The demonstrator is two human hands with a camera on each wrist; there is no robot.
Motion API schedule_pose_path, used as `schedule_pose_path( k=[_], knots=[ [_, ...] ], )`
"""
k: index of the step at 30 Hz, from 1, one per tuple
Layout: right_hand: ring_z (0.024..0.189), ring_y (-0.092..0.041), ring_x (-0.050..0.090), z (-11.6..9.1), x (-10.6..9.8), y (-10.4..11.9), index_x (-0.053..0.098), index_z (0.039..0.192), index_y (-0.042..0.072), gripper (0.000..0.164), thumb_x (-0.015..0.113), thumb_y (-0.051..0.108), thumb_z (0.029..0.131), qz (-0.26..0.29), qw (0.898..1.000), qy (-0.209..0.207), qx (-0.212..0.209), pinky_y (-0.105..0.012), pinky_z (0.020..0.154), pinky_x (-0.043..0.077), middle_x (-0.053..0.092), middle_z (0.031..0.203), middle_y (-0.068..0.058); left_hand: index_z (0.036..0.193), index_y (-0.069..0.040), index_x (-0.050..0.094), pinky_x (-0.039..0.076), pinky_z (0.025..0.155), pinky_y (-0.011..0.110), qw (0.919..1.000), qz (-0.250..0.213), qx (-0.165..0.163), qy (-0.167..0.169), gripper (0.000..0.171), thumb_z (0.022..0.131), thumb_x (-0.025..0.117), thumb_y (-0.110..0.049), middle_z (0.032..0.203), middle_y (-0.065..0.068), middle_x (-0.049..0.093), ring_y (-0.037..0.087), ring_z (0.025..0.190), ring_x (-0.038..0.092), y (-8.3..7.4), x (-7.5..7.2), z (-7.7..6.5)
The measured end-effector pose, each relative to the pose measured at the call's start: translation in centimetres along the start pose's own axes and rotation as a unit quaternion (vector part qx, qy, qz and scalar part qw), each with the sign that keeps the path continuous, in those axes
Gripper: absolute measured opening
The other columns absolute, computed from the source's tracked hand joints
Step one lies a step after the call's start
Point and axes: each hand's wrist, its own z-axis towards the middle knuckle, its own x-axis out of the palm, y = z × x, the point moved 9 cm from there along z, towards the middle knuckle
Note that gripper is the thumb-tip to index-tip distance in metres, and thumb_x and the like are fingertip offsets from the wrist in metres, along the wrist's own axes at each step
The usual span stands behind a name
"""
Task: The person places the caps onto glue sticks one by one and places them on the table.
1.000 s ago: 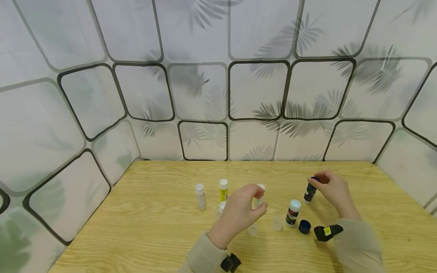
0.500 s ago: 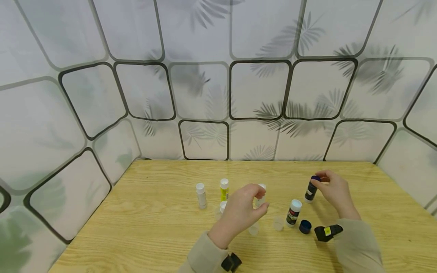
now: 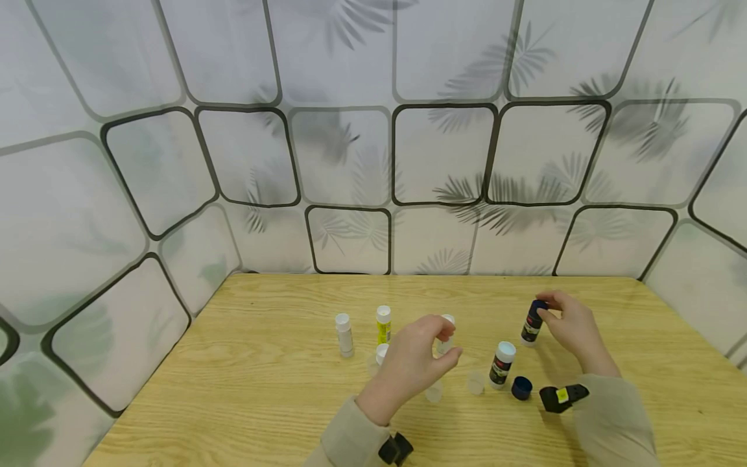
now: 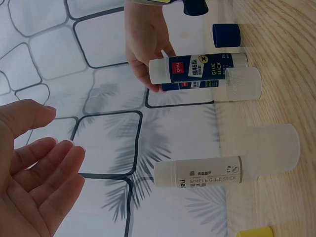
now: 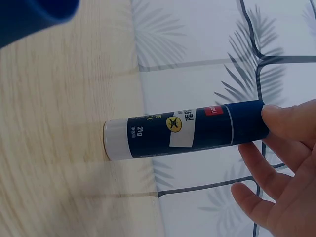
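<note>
Gripping navy-capped glue stick [image 5: 186, 129] by its cap in right grip [image 3: 574, 332], pinched between thumb and fingertips. Held nearly upright with slight tilt; cap at the grip, white base below it, directed toward the table [image 3: 262, 402]. Unclear from these views: contact between base and table. Standing on the near side of right grip, toward left grip [image 3: 408, 363]: dark-labelled glue stick [image 3: 500, 366], upright, white top exposed. Set just beside it, on the near side of right grip: loose navy cap [image 3: 522, 388]. Relaxed at left grip, with fingers loosely bent and thumb spread apart from them. Standing just beyond the fingertips of left grip: white-labelled glue stick [image 4: 210, 172], upright, partly hidden by the grip in the head view. Resting between left grip and dark-labelled glue stick: first translucent cap [image 3: 475, 383]. Resting on the near side of the left thumb: second translucent cap [image 3: 434, 392]. Located past left grip, on the side away from right grip: yellow-labelled glue stick [image 3: 383, 329] and, farther out, white glue stick [image 3: 345, 338]. Partly covered by left grip: white-topped stick [image 3: 382, 352].
</note>
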Motion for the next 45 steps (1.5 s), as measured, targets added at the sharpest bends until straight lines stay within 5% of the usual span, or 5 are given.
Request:
schedule_pose_path(
  k=[7,16,25,45],
  knots=[
    [0.108,-0.047,0.036,0.07,0.56,-0.53,0.037,0.126,-0.008,0.048,0.053,0.015,0.087,0.023,0.999,0.031,0.026,-0.057,0.080,0.035,0.038,0.121,-0.033,0.093,-0.007,0.060,0.042,0.066,0.011,1.0000,-0.001,-0.001,0.004,0.021,0.078,0.067,-0.020,0.084,-0.002,0.059,0.003,0.075,0.054,0.02,0.11,-0.01],
    [0.097,-0.044,0.043,0.23,0.50,-0.82,0.045,0.115,-0.012,0.054,0.057,0.031,0.085,0.013,0.999,-0.031,0.034,-0.054,0.078,0.037,0.045,0.108,-0.032,0.093,-0.008,0.060,0.042,0.065,0.011,1.0000,-0.003,0.002,0.006,0.021,0.078,0.067,-0.021,0.084,-0.002,0.060,0.003,0.074,0.054,-0.10,0.12,-0.02],
    [0.085,-0.038,0.049,0.29,0.18,-0.80,0.051,0.108,-0.012,0.041,0.060,0.021,0.084,-0.005,0.997,-0.075,0.019,-0.050,0.071,0.040,0.051,0.096,-0.027,0.094,-0.009,0.060,0.042,0.064,0.011,0.9999,0.007,0.007,0.005,0.021,0.078,0.067,-0.022,0.084,-0.003,0.059,0.002,0.074,0.054,-0.16,0.12,-0.07],
    [0.103,-0.045,0.043,0.26,0.40,-0.85,0.047,0.117,-0.010,0.038,0.054,0.013,0.088,0.004,0.998,-0.045,0.034,-0.056,0.082,0.035,0.048,0.111,-0.031,0.093,-0.009,0.060,0.042,0.064,0.010,0.9996,0.013,0.025,-0.002,0.021,0.078,0.067,-0.022,0.084,-0.002,0.060,0.001,0.073,0.054,-0.31,-0.09,-0.03]
  ],
)
